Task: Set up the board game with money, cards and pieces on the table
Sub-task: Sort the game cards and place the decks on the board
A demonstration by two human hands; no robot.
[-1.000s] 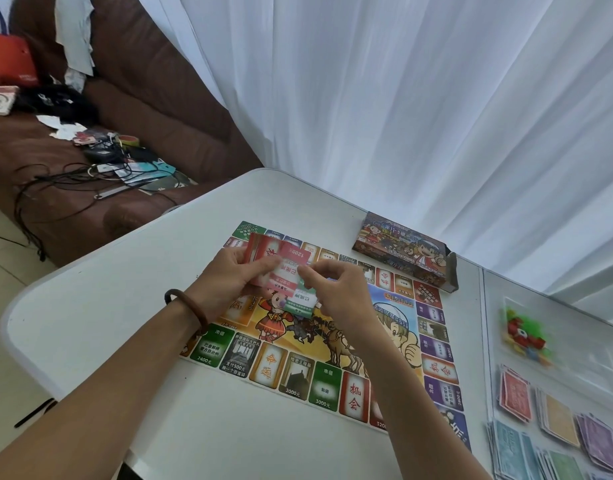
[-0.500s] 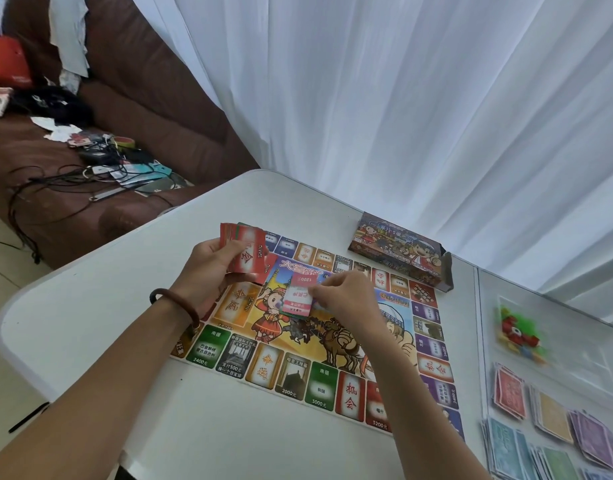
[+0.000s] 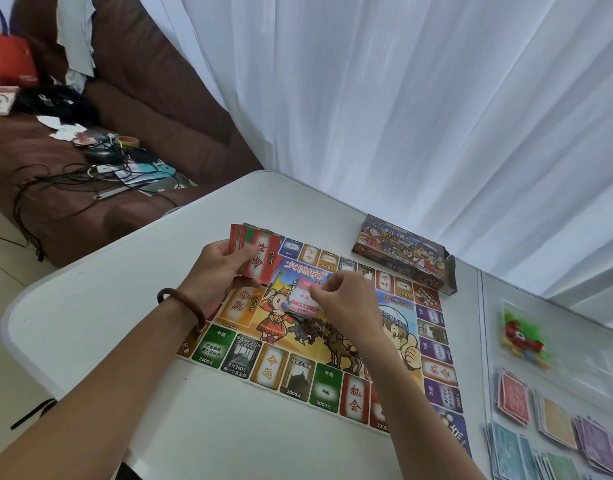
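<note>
The card stack, red-backed, is being held in the left hand above the far left corner of the game board, the fingers curling under it and the thumb lying on the top card. The right hand is pinching a small batch of cards between thumb and fingertips, the other fingers loosely bent, over the board's central picture; whether the batch is touching the board cannot be told. A second ago both hands were meeting on one stack; they are now standing apart, the right having drawn its batch off toward the centre. In my judgement the cards are being sorted or dealt out, so the card step is under way and not finished. The top card's back is showing 机会, matching the red 机会 square on the near edge; the pale faces of the pinched batch are too blurred to read. The board is lying flat on the white table and is carrying the title 大富翁, orange 命运 squares, and prices 2400元, 2000元 and 3000元, with 支付500元 on one grey square. The game box is sitting just beyond the board's far right corner, its lettering unclear. Well to the right, the money piles are lying sorted by colour, and the bag of pieces is resting beyond them, apparently unopened.
</note>
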